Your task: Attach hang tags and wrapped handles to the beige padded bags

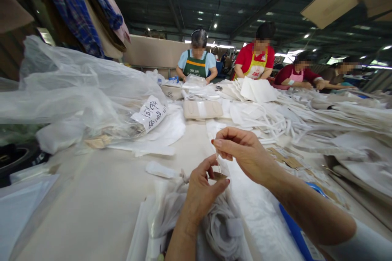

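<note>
Between the thumb and fingers of my left hand [200,189] is a small brown tag [219,176]. A thin pale string [218,160] runs up from the tag to my right hand [240,149], whose thumb and forefinger are pinched on it. Beneath my left hand lies a coiled white strap [222,232], with crumpled white wrapping [171,208] beside it. A strip of white plastic film [255,204] stretches under my right forearm.
A large clear plastic bag [92,89] with a handwritten label [150,112] bulks at left. Ahead sits a beige folded piece [203,109]. White sheets and straps [263,118] pile up at right, near brown tags [292,162] and a blue object [294,224]. Several people work across the table.
</note>
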